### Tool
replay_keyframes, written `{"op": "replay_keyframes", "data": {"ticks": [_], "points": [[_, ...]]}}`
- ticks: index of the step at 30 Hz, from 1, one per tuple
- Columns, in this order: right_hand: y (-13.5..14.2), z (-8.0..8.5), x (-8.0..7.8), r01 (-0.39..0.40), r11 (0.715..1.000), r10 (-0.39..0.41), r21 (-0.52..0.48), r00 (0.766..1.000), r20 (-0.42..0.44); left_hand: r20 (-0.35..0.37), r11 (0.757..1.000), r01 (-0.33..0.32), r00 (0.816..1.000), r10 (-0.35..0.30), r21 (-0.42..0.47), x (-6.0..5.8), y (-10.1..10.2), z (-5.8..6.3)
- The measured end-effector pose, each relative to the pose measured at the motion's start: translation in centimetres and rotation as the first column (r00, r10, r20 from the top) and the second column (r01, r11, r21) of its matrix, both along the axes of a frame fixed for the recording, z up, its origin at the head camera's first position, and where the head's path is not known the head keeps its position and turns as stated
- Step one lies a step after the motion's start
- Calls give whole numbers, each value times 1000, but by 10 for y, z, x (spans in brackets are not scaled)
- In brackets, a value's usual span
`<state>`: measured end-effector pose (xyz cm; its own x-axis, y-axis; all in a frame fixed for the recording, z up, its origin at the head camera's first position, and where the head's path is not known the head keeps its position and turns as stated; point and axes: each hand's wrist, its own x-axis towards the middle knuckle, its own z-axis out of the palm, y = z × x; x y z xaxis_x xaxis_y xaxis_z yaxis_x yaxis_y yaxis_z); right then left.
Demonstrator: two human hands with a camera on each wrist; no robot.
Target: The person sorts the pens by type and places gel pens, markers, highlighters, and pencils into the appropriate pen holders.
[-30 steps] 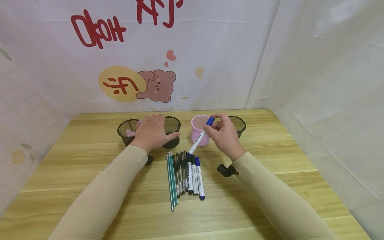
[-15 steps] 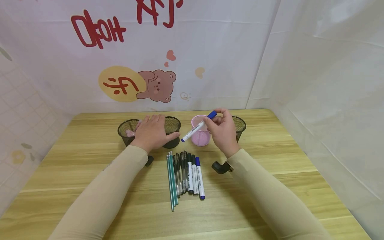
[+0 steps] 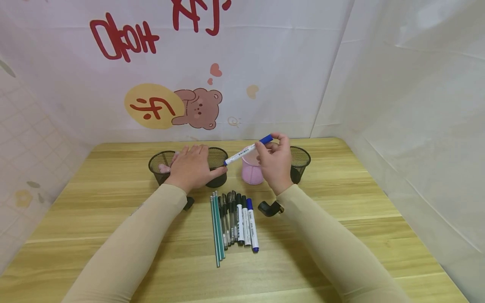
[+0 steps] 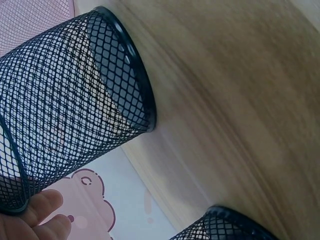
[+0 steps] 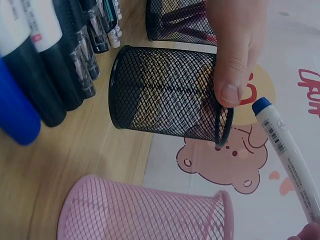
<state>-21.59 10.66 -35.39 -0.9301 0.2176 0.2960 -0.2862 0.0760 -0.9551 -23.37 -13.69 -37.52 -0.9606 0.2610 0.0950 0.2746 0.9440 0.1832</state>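
My right hand (image 3: pixel 274 162) pinches a white whiteboard marker (image 3: pixel 239 155) near its blue cap, slanted with the blue tail end toward the left hand. That tail end (image 5: pixel 261 105) is beside the left thumb in the right wrist view. My left hand (image 3: pixel 191 168) holds the rim of the middle black mesh pen holder (image 3: pixel 217 181), thumb at the front. Two of its fingertips (image 4: pixel 47 200) show at the rim in the left wrist view. A pink mesh pen holder (image 3: pixel 251 174) stands below the marker, partly covered by the right hand.
Another black mesh holder (image 3: pixel 158 164) at left contains a pink item (image 3: pixel 164 168); a further black holder (image 3: pixel 302 160) stands at right. In front lie green pencils (image 3: pixel 217 235), black-capped pens (image 3: pixel 226 223) and several markers (image 3: pixel 246 227). A printed wall sheet (image 3: pixel 288 84) rises behind the table.
The right hand has lifted the marker off the row of markers and swung its tail end up and left, toward the middle black holder. The left hand has stayed in place.
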Motion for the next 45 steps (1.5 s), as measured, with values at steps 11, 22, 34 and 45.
{"op": "replay_keyframes", "data": {"ticks": [11,22,34,45], "points": [[-15,-7,-3,0,1000,0,16,1000,-17,7,1000,-1,1000,1,1,1,-1,0],[-23,-11,0,-19,997,23,74,998,-50,9,1000,-5,1000,5,3,1,-1,-1],[-26,-12,1,-41,996,44,73,998,-34,0,1000,-4,1000,4,1,1,0,0],[-29,-14,3,-82,993,82,82,997,4,-12,1000,-1,1000,2,7,0,-1,-1]]}}
